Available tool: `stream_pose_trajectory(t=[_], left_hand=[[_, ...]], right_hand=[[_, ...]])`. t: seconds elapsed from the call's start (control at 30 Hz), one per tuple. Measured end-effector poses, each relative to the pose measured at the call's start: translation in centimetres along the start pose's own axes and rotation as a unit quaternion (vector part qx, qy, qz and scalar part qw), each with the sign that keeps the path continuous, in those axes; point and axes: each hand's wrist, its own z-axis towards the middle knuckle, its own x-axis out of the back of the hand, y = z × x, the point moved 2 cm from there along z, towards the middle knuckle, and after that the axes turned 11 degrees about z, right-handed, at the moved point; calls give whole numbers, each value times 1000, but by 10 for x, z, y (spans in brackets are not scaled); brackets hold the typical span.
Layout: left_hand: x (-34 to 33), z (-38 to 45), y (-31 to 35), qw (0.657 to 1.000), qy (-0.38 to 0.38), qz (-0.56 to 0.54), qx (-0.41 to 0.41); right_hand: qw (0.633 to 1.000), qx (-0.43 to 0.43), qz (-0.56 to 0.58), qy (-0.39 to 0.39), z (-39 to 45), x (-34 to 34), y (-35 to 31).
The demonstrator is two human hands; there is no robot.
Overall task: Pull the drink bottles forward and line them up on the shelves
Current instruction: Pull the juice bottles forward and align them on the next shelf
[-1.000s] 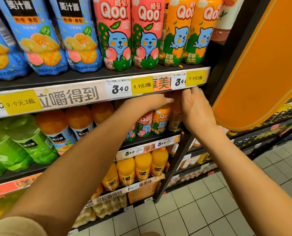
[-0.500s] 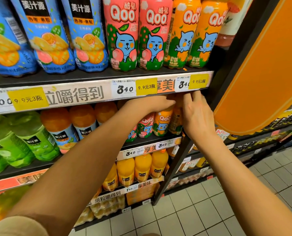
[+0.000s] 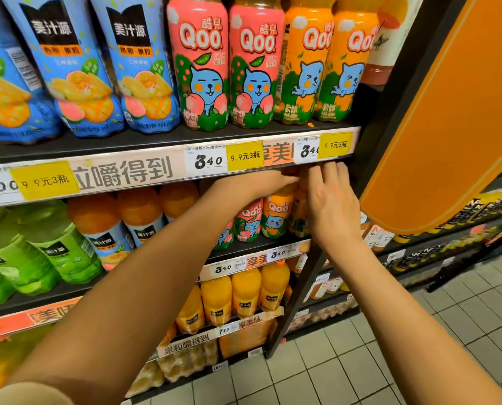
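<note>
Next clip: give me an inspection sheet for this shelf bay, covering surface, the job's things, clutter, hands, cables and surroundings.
Surface: black shelf with price strip.
Job's things: pink Qoo bottles and orange Qoo bottles upright at the upper front; orange Qoo bottle on the shelf below.
Clutter: nothing seen.
Hands: left hand and right hand reach under the strip; fingertips hidden.
Cables: nothing seen.
Surroundings: orange panel, tiled floor.
</note>
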Motion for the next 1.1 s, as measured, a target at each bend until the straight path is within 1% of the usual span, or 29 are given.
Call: stream_pose_trajectory(t=[0.13,0.27,0.33,0.43,0.57,0.67,0.87,1.0,1.1], left_hand=[[-6,8,-1,992,-80,48,81],[-8,11,0,989,-93,37,112],[-8,11,-1,990,-80,35,112],[-6,9,0,992,-77,39,94],[-8,11,-2,993,-72,26,90],[-6,11,-2,996,-46,13,80],[-4,8,-1,998,44,41,5],[-6,10,-2,998,56,42,-5],[-7,11,-3,995,67,68,-9]], right_hand=[[1000,-16,-17,4,3,2,-4],[1000,-10,-6,9,3,3,-2],[1000,-8,-2,5,2,3,-2],[1000,-3,-5,-3,3,4,-2],[1000,0,6,-8,2,6,-2],[1000,-1,20,-4,2,7,-3],[999,14,27,12,1,7,-2],[999,23,35,28,0,5,-1],[998,32,52,33,0,3,1]])
